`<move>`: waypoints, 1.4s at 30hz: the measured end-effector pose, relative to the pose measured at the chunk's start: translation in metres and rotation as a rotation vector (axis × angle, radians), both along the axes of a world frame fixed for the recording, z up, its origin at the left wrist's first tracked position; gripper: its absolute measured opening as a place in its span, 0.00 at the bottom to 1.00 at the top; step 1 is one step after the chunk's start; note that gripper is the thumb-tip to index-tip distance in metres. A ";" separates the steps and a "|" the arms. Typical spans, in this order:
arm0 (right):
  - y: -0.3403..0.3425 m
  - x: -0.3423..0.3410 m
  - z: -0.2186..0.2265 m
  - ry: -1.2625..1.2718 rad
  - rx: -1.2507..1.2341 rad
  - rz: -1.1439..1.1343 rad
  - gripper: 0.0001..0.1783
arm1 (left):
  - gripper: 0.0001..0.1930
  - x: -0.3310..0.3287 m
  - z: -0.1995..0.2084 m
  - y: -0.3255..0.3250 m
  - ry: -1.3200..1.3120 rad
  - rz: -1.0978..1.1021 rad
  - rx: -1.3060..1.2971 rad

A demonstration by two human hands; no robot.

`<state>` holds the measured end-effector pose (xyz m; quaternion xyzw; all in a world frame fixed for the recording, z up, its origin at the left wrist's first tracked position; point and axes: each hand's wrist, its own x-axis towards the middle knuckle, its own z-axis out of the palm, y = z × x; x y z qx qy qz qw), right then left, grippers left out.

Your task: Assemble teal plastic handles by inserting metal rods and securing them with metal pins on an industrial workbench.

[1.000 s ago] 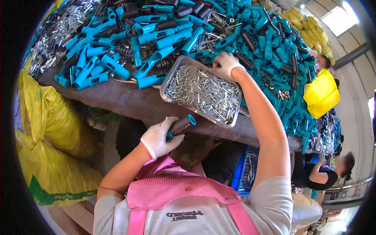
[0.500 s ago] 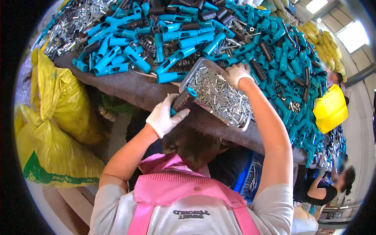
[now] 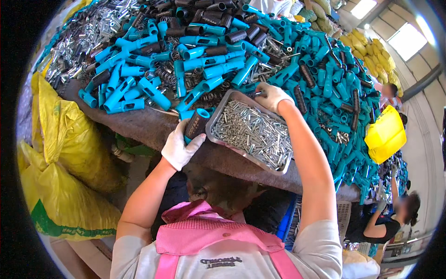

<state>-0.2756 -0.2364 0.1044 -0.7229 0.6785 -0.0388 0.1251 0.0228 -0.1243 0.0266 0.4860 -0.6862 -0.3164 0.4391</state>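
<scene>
My left hand (image 3: pixel 180 148), in a white glove, is wrapped round a teal tube with a black sleeve (image 3: pixel 198 124). The tube's round open end points up, just left of a clear plastic tray (image 3: pixel 278 170). Inside the tray lies a heap of small metal pins (image 3: pixel 251 132). My right hand (image 3: pixel 275 97), also gloved, is at the tray's far rim with thumb and fingers pinched together. A small dark, shiny piece shows at those fingertips, too small to name. Teal slotted tubes (image 3: pixel 155 94) lie just beyond both hands.
Teal and black parts (image 3: pixel 320 60) cover the bench, with loose metal pieces (image 3: pixel 88 49) at the far left. Full yellow sacks (image 3: pixel 69 200) stand at left. Two people work at right, one in black (image 3: pixel 378 228), near a yellow container (image 3: pixel 385 135).
My right hand has moved from over the pins to the tray's far rim, with a small piece now showing at its fingertips. My left hand has carried the tube slightly left and away.
</scene>
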 end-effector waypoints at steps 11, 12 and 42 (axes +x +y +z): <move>-0.002 -0.013 -0.009 -0.336 -0.312 -0.070 0.12 | 0.27 -0.002 -0.006 0.001 0.039 -0.005 -0.031; -0.002 -0.012 -0.007 -0.354 -0.310 -0.051 0.11 | 0.26 -0.002 -0.009 0.000 0.069 -0.013 -0.022; -0.015 -0.041 0.017 0.466 -0.855 -0.163 0.12 | 0.26 -0.002 -0.012 0.003 0.085 0.003 -0.050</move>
